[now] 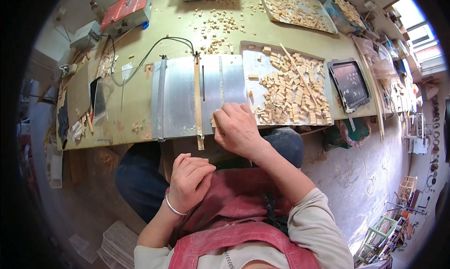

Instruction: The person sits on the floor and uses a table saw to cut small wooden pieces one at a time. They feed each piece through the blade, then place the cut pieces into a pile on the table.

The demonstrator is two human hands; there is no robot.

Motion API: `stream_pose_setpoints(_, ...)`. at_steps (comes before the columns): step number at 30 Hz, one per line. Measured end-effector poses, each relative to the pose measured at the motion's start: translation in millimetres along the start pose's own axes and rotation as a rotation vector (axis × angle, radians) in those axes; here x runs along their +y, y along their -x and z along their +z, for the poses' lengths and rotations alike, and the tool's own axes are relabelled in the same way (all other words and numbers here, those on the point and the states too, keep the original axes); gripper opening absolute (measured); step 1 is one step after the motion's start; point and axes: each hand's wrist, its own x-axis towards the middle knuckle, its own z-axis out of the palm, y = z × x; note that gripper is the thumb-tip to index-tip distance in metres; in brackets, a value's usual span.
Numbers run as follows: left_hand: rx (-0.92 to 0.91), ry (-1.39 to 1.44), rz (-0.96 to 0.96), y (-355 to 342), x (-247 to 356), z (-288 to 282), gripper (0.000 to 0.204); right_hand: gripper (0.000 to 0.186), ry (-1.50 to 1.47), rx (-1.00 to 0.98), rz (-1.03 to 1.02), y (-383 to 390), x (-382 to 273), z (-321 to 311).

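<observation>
My right hand (236, 128) is at the front right of the metal plate (178, 100), fingers curled round a small pale wooden block (213, 120). To its left a wooden strip (198, 95) runs front to back over the plate, beside a narrow dark slot. My left hand (190, 180) is lower, near the red apron (225, 194), its fingers curled; whether they hold anything is hidden. Right of the plate, a tray (251, 63) holds several small wooden blocks (290, 91) and a long thin stick lying across them.
Loose blocks lie on the green table (178, 20) behind the plate, with another filled tray (295, 13) at the back right. Also there are a red-topped machine (124, 11), a dark framed pad (351, 81), a cable, and boards (77, 95) on the left.
</observation>
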Motion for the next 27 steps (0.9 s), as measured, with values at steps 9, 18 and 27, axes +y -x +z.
stream_pose_setpoints(9, 0.000, 0.005, -0.049, 10.4, -3.4, -3.2, 0.023, 0.013, -0.076, 0.144, 0.422, 22.0, 159.0, -41.4)
stream_pose_setpoints(18, -0.055, 0.039, -0.097, 16.0, -4.1, 5.4, 0.024, 0.018, 0.033, 0.044, 0.495, -4.6, 228.6, -16.5)
stream_pose_setpoints(27, -0.075, 0.055, -0.106, 15.5, -4.4, 10.2, 0.025, 0.020, 0.107, -0.213, 0.525, -37.1, 234.9, -15.6)
